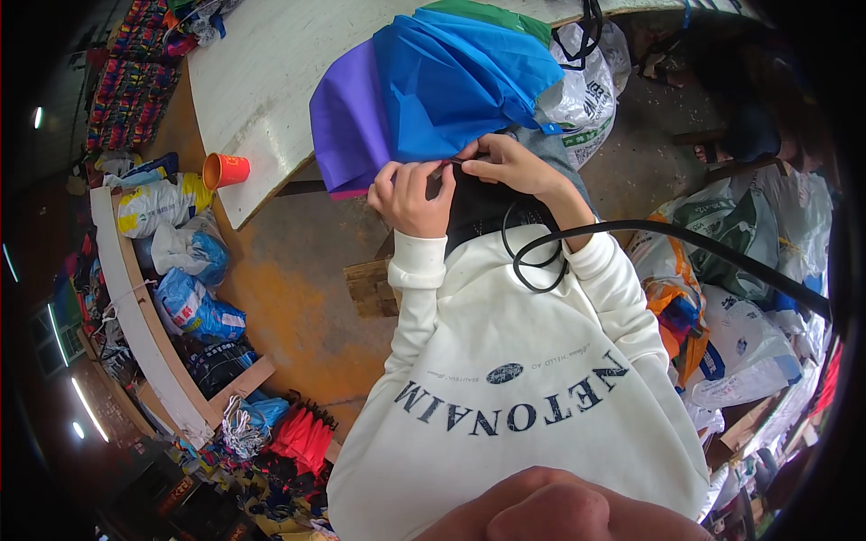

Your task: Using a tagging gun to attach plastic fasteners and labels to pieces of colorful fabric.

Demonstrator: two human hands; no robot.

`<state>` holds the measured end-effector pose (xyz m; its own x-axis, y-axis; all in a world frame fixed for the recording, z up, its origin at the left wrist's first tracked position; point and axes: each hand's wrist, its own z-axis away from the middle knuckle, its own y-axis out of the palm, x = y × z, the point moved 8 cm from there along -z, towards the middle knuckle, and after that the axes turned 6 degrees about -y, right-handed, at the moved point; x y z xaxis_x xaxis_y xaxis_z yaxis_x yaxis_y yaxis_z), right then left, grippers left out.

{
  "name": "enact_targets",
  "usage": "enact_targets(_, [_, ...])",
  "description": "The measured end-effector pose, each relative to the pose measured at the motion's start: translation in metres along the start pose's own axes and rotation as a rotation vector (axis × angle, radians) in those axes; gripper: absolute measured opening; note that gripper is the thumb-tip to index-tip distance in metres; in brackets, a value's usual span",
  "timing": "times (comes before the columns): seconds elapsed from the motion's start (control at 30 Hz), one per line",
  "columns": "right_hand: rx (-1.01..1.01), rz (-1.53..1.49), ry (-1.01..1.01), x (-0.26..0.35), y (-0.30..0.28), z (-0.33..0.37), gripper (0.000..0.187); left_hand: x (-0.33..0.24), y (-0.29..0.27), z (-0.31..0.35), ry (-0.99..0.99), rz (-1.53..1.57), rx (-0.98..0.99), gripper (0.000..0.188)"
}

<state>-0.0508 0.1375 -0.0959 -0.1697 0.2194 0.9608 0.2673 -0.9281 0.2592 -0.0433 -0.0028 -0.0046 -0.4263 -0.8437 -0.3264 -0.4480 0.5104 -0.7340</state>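
Note:
A panelled piece of thin fabric in blue, purple and green lies bunched over the table edge and hangs toward my lap. At its near edge, my left hand is closed, with thumb and fingers pinched together. My right hand meets it from the right, also pinching at that edge. Between the fingertips shows a small, thin dark piece, too small to name. My fingers partly hide where they grip. A small blue tab sticks out at the fabric's right corner.
The white table carries an orange paper cup near its corner. A black cable arcs from my lap to the right. Stuffed plastic bags crowd the right; more bags lie left by a long board. A person's sandalled foot shows far right.

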Motion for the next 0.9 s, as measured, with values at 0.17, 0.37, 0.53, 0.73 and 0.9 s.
enact_targets(0.17, [-0.023, 0.194, -0.198, 0.016, 0.003, -0.001, 0.022, -0.001, 0.000, 0.000, 0.006, 0.005, 0.008, 0.017])
enact_targets(0.37, [-0.059, 0.394, -0.179, 0.034, 0.006, 0.002, 0.018, -0.001, 0.001, 0.000, 0.007, 0.003, 0.013, 0.017])
enact_targets(0.53, [-0.079, 0.453, -0.201, 0.037, 0.007, 0.003, 0.016, -0.001, 0.002, 0.001, 0.005, 0.002, 0.020, 0.018])
enact_targets(0.73, [-0.082, 0.447, -0.221, 0.039, 0.006, 0.003, 0.015, -0.001, 0.001, 0.000, 0.008, 0.002, 0.020, 0.018])
enact_targets(0.9, [-0.102, 0.424, -0.229, 0.040, 0.001, 0.003, 0.014, -0.002, 0.001, 0.000, 0.007, 0.003, 0.012, 0.017])
